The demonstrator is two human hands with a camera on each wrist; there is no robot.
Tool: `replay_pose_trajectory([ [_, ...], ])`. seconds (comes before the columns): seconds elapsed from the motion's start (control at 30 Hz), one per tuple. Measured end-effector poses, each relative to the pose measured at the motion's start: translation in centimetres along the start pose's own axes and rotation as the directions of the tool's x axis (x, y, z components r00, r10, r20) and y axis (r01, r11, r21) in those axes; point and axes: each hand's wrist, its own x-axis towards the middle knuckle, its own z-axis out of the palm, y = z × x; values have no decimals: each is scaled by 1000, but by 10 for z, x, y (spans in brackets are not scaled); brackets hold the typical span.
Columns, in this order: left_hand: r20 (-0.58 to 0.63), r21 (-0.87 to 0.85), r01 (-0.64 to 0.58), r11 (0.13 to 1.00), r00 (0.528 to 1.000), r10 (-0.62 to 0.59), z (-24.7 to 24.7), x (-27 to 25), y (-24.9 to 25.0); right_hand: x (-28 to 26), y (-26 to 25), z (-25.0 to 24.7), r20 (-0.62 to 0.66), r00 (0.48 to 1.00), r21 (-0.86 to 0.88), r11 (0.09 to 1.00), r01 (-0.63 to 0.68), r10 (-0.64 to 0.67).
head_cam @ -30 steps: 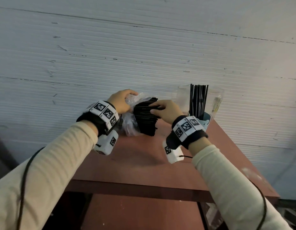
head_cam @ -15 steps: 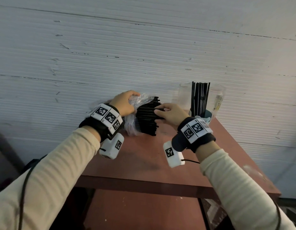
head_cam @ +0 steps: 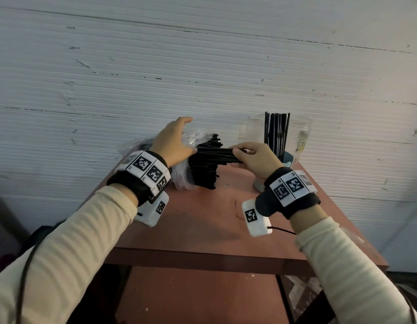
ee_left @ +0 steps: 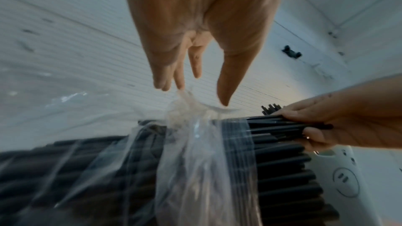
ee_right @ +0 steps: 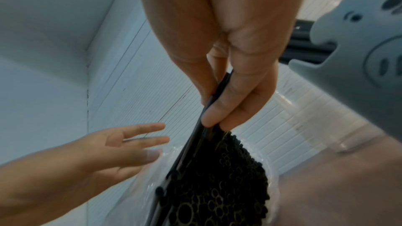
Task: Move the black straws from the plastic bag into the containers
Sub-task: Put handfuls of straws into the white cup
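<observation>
My left hand (ee_left: 195,28) hangs open above the plastic bag (ee_left: 195,152); beside the bag, my right hand (ee_left: 339,123) pinches several straws (ee_left: 278,123).

head cam: up high, looking forward and down over the table (head_cam: 203,220) toward the wall | left wrist cam: super close, looking along the fingers | right wrist cam: same deal, from the opposite side | all three catch the straw bundle (head_cam: 206,164)

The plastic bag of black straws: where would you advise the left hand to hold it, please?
Probably the bag's closed back half, from the left and above: the straws lie sideways with open ends facing right, where the right hand pinches some.
</observation>
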Motion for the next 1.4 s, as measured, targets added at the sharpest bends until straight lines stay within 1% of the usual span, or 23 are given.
replay_pose_trajectory([
  [0.07, 3, 11, -126, 992, 992, 126, 3, -1, 16, -5, -3, -9, -5, 1000, -27, 999, 19, -19],
  [0.13, 115, 42, -214, 976, 971, 208, 11, 0, 31, -9, -6, -15, -24, 999, -61, 997, 42, -43],
  [0.2, 252, 167, -258, 952, 944, 212, 23, 2, 44, -15, -9, -21, -45, 996, -120, 990, 69, -75],
  [0.27, 344, 245, -288, 926, 919, 195, 34, 5, 53, -21, -15, -27, -49, 993, -193, 976, 96, -108],
  [0.3, 371, 275, -309, 910, 908, 196, 38, 6, 57, -25, -18, -30, -43, 991, -231, 967, 110, -123],
  [0.37, 372, 370, -343, 863, 906, 201, 43, 8, 62, -34, -24, -38, -30, 988, -282, 949, 139, -153],
  [0.4, 354, 385, -345, 856, 912, 209, 45, 9, 63, -38, -28, -42, -27, 986, -299, 942, 151, -167],
  [0.53, 271, 203, -334, 920, 922, 275, 52, 15, 73, -58, -51, -63, -43, 975, -344, 920, 189, -216],
  [0.63, 236, 78, -347, 935, 917, 321, 52, 15, 85, -67, -68, -78, -50, 959, -381, 893, 240, -279],
  [0.77, 231, 24, -353, 935, 912, 339, 50, 17, 101, -73, -87, -90, -59, 931, -519, 808, 278, -359],
  [0.83, 199, -26, -344, 939, 918, 342, 50, 15, 110, -76, -96, -92, -88, 899, -531, 784, 323, -430],
  [0.9, 179, -121, -315, 941, 926, 333, 50, 9, 120, -78, -105, -91, -110, 851, -515, 762, 393, -513],
  [1.0, 192, -291, -264, 920, 926, 326, 57, 3, 134, -75, -115, -86, -148, 757, -431, 731, 530, -636],
  [1.03, 198, -354, -238, 905, 926, 321, 59, 1, 138, -71, -117, -84, -164, 717, -435, 702, 564, -677],
  [1.1, 204, -468, -148, 872, 941, 269, 67, -3, 142, -63, -117, -80, -171, 651, -453, 646, 615, -740],
  [1.13, 214, -516, -93, 851, 948, 234, 72, -5, 142, -58, -115, -77, -159, 630, -468, 620, 630, -760],
  [1.17, 234, -556, -41, 830, 951, 204, 78, -7, 140, -54, -111, -75, -141, 621, -495, 598, 631, -771],
  [1.2, 262, -587, 5, 810, 947, 185, 84, -8, 136, -50, -106, -73, -120, 629, -528, 586, 615, -768],
  [1.23, 295, -604, 47, 795, 941, 168, 90, -10, 131, -48, -98, -71, -95, 661, -558, 590, 584, -744],
  [1.3, 348, -607, 120, 786, 929, 127, 100, -13, 120, -46, -79, -67, -21, 773, -600, 626, 498, -634],
  [1.33, 369, -597, 148, 788, 923, 106, 104, -15, 114, -46, -70, -65, 18, 817, -618, 636, 462, -576],
  [1.37, 386, -588, 167, 791, 918, 94, 107, -16, 109, -46, -62, -63, 36, 837, -626, 641, 444, -545],
  [1.4, 405, -582, 177, 794, 910, 94, 109, -16, 105, -46, -56, -62, 29, 839, -618, 650, 442, -543],
])
